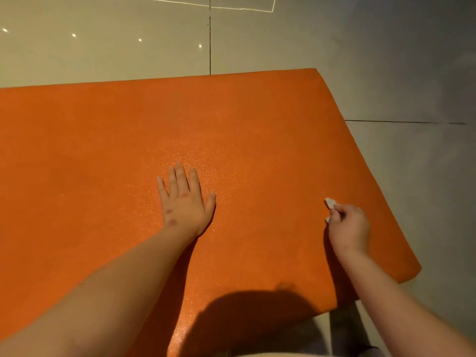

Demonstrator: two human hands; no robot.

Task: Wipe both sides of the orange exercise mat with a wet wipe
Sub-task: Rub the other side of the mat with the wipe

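The orange exercise mat lies flat on the floor and fills most of the view; its right end is in sight while its left side runs out of frame. My left hand rests palm down on the mat near its middle, fingers straight and slightly spread. My right hand is over the mat's right part, fingers curled around a small white wet wipe. Most of the wipe is hidden inside the fist; only a corner pokes out at the top left.
Glossy pale floor tiles with dark grout lines surround the mat at the far side and on the right. My shadow falls on the mat's near edge, and a bit of clothing shows at the bottom of the frame.
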